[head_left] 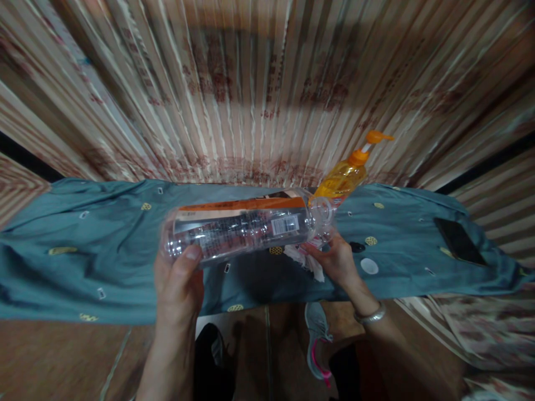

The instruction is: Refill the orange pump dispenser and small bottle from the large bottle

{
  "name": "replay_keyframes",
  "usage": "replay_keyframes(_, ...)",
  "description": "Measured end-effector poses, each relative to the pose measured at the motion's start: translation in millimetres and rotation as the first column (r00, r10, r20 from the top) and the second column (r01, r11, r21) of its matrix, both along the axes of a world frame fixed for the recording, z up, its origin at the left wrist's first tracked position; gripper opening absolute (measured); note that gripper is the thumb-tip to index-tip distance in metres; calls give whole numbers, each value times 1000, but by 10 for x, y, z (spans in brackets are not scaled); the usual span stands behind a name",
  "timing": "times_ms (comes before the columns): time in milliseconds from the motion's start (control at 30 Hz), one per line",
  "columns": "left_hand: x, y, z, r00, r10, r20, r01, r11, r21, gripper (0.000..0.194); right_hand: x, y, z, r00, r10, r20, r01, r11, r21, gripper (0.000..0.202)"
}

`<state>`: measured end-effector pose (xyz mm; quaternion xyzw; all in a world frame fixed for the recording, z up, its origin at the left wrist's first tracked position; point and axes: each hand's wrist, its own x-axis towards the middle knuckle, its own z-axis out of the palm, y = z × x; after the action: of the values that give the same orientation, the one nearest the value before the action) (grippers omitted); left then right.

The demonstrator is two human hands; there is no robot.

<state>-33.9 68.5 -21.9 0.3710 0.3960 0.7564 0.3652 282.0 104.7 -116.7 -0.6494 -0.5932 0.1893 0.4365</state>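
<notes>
A large clear plastic bottle (251, 225) with an orange and black label lies sideways in the air above the cloth. Its base end is gripped by my left hand (179, 284), thumb on the near side. At the neck end, my right hand (338, 259) pinches a crumpled white tissue (307, 260) just below the bottle's mouth; whether its fingers also touch the bottle is hard to see. Behind the neck stands a pump bottle (340, 179) of yellow liquid with an orange pump head, its lower part hidden by the clear bottle.
A green patterned cloth (117, 250) covers the table. On its right side are a white round lid (369, 266), a small black object (356, 247) and a dark phone (458, 240). A pleated curtain (251, 100) hangs behind the table.
</notes>
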Motion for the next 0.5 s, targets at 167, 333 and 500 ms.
replay_keyframes(167, -4, -1, 15, 1000, -8, -17, 8, 1000, 10, 59, -3, -4, -7, 1000, 2, 5, -2, 1000, -14, 66)
replay_keyframes(333, 16, 0, 6, 1000, -2, -17, 3, 1000, 10, 59, 2, -1, -24, 1000, 7, 10, -7, 1000, 5, 64)
replay_keyframes(500, 40, 9, 10, 999, 24, 45, -23, 999, -28, 65, 20, -5, -28, 1000, 11, 16, -11, 1000, 2, 65)
